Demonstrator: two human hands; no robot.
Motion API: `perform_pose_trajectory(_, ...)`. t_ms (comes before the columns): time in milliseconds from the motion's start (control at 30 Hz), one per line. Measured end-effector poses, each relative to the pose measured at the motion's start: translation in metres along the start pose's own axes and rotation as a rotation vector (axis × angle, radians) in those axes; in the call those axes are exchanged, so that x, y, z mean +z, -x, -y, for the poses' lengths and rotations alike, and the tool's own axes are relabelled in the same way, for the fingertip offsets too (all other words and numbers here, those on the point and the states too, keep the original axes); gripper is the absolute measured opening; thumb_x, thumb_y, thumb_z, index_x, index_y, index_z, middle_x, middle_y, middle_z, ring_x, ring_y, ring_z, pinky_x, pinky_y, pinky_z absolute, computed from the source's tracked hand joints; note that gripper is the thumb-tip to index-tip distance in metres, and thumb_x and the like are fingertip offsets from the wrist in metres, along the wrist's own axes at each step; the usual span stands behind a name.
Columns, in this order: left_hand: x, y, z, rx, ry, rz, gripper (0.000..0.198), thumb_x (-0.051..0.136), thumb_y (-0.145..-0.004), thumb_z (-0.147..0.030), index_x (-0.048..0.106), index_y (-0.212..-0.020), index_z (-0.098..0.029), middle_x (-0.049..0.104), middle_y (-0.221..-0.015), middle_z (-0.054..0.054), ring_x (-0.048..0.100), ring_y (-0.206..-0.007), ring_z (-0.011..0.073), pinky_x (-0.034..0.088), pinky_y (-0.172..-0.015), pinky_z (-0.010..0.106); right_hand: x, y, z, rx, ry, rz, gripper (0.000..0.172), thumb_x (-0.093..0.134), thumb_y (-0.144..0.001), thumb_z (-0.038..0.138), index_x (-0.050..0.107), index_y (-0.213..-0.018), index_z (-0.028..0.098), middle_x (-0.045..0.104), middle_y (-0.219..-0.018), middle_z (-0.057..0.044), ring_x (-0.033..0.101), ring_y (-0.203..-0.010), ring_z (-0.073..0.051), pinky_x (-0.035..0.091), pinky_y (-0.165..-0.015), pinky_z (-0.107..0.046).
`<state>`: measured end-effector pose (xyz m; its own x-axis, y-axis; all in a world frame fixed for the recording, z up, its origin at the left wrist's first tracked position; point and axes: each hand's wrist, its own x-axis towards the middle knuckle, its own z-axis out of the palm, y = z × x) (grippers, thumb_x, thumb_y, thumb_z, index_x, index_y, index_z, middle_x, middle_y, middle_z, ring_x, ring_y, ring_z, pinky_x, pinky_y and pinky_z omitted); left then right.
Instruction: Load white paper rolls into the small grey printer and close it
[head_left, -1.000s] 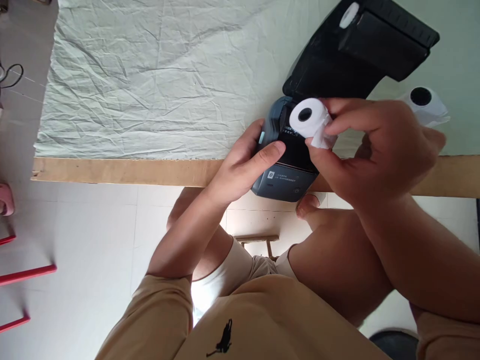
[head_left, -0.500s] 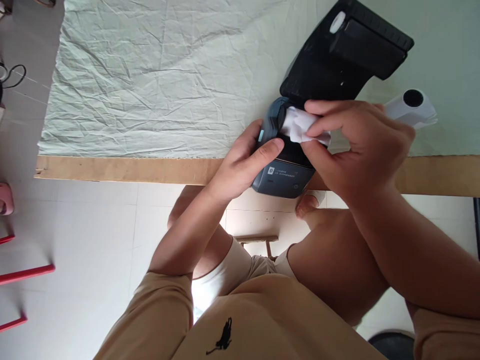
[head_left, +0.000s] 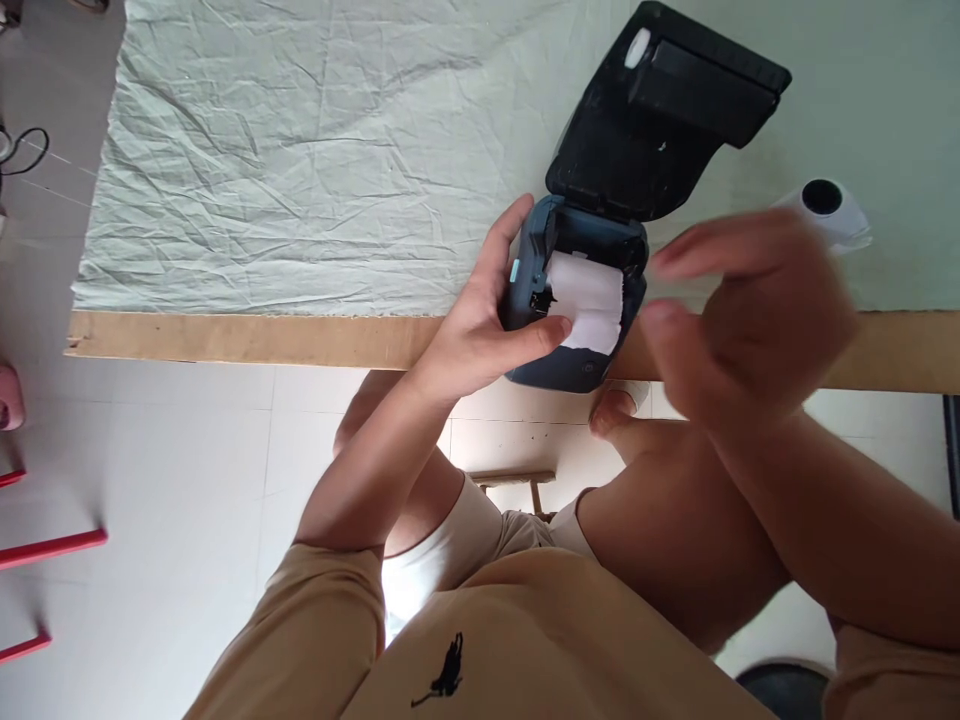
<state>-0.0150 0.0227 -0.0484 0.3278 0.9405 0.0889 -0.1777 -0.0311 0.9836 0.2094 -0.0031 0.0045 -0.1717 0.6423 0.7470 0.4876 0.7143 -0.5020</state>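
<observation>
A dark blue-grey portable label printer (head_left: 555, 370) sits at the table's front edge with its black lid (head_left: 637, 120) swung up and back. White paper (head_left: 589, 300) lies in its compartment, the loose end spread forward over the printer's front. My left hand (head_left: 491, 325) grips the printer's left side, fingers along the side and thumb resting at the paper's left edge. To the right of the printer is my right hand (head_left: 750, 310), blurred by motion, with thumb and forefinger apart and nothing between them. Behind it, partly covered, a white paper roll (head_left: 844, 212) with a dark core lies on the cloth.
A wrinkled pale green cloth (head_left: 300, 160) covers the table, whose wooden front edge (head_left: 247, 338) shows below it. Red legs (head_left: 52, 548) of a piece of furniture stand on the tiled floor at left. A black cable (head_left: 30, 150) is at the upper left.
My right hand has let go of the white paper and moved right, away from the printer. The paper now lies flatter across the printer's front. The printer's lid has shifted slightly left.
</observation>
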Motion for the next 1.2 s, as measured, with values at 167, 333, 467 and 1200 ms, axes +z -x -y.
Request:
perform_pose_trajectory(167,0.002,0.004,-0.005,0.015,-0.005,-0.005,0.113,0.101,-0.073,-0.067,0.053,-0.170,-0.033,0.076,-0.142,0.008,0.080,-0.125,0.0334,0.069,-0.099,0.045,-0.004,0.005,-0.019,0.273,-0.063,-0.008,0.045,0.062,-0.112,0.043,0.060,-0.156,0.050,0.060,-0.164,-0.004,0.075,-0.137,-0.031,0.064,-0.102,-0.048)
perform_pose_trajectory(333,0.002,0.005,-0.007,0.010,0.002,-0.010,0.110,0.103,-0.074,-0.063,0.055,-0.168,-0.032,0.076,-0.141,0.008,0.081,-0.119,0.0313,0.069,-0.096,0.043,-0.003,0.006,-0.039,0.251,-0.108,0.016,0.041,0.032,-0.121,0.050,0.058,-0.152,0.054,0.075,-0.127,-0.003,0.080,-0.127,-0.033,0.064,-0.105,-0.060)
perform_pose_trajectory(467,0.002,0.005,-0.010,0.002,0.011,-0.004,0.107,0.103,-0.075,-0.063,0.056,-0.166,-0.032,0.075,-0.142,0.007,0.082,-0.123,0.0339,0.071,-0.102,0.049,-0.004,0.005,-0.043,0.295,-0.127,0.043,0.040,0.036,-0.121,0.064,0.064,-0.143,0.045,0.080,-0.121,-0.007,0.081,-0.118,-0.036,0.066,-0.099,-0.059)
perform_pose_trajectory(1200,0.021,0.012,-0.030,-0.119,0.119,-0.142,0.061,0.076,-0.101,-0.084,0.076,-0.126,-0.028,0.083,-0.137,0.006,0.072,-0.154,0.0369,0.066,-0.125,0.049,0.009,0.018,-0.038,0.418,-0.223,0.327,0.071,0.073,-0.102,0.077,0.055,-0.162,0.044,0.075,-0.142,-0.007,0.079,-0.118,-0.032,0.074,-0.089,-0.051)
